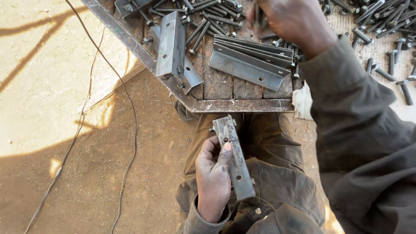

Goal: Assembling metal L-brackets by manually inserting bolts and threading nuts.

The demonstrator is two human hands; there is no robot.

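Note:
My left hand (213, 175) grips a grey steel angle bracket (235, 158) with drilled holes, held over my lap below the workbench edge; a bolt sticks through its upper end. My right hand (291, 21) reaches over the bench at the top of the view, fingers closed around what looks like a bolt (256, 13) among a heap of loose bolts (208, 19). A stack of similar angle brackets (251, 63) lies on the bench just left of my right wrist.
The wooden workbench has a rusty steel frame (242, 105). Two more angle brackets (173, 45) lie at its left corner. More bolts (390, 26) are scattered at the upper right. Thin cables (130, 112) trail over the dirt floor at left.

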